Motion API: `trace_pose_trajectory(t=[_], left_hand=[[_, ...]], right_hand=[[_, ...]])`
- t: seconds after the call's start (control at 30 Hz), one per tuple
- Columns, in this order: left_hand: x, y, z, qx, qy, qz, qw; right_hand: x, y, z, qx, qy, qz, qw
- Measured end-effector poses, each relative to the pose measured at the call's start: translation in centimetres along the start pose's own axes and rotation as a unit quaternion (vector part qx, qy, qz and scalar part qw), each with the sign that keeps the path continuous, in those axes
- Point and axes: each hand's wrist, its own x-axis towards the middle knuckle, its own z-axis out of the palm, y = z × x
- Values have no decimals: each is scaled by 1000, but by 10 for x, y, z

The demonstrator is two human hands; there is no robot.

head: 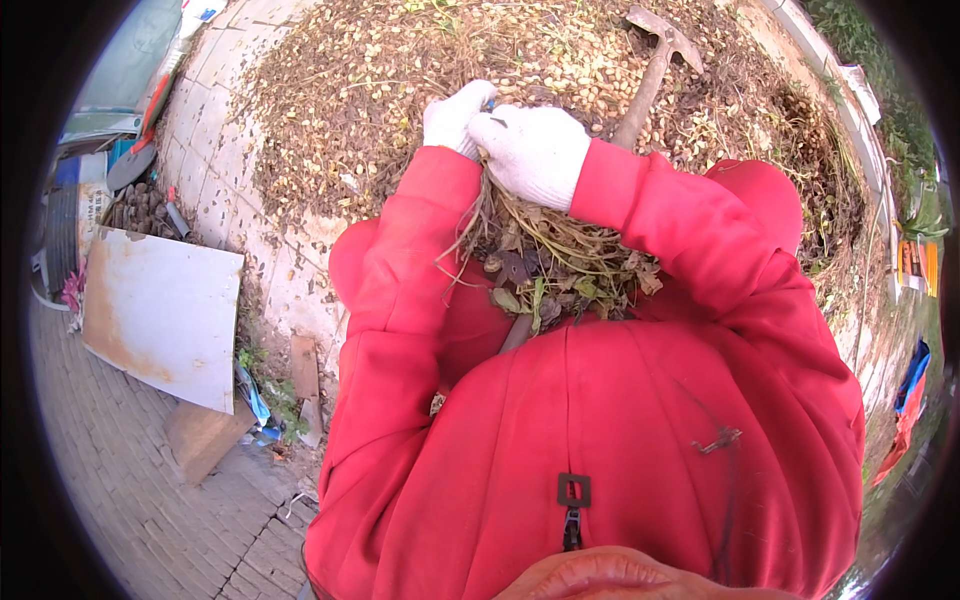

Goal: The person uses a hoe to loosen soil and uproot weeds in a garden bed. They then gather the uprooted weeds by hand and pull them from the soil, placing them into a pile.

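My right hand (534, 154), in a white knit glove, is closed around a bundle of peanut plants (559, 225). The stems and wilted leaves hang down from it over my lap, between my red sleeves. My left hand (456, 118), gloved the same way, is curled right against the right hand at the upper end of the bundle. Its fingertips are hidden, so what they grip does not show. A small blue spot is visible between the two gloves. Beyond both hands spreads a broad heap of loose peanuts (577, 75) in their shells, mixed with dry stems and leaf bits.
A hoe or pick with a wooden handle (646, 94) lies on the heap, right of my hands. To the left are a rust-stained white panel (165, 311), a wooden board (206, 442) and a bucket (64, 232). A pale curb (817, 60) borders the right side, with greenery beyond.
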Motion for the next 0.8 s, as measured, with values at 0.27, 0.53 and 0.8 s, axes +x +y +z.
trace_pose_trajectory(t=[0.27, 0.53, 0.8], left_hand=[[-15, 44, 1, -151, 119, 6, 981], [10, 22, -31, -176, 195, -39, 964], [-23, 55, 6, -214, -45, -18, 976]], right_hand=[[1, 16, -66, 163, 208, 113, 958], [-26, -30, -113, 260, 194, -1, 946], [-10, 82, -50, -86, 250, 113, 958]])
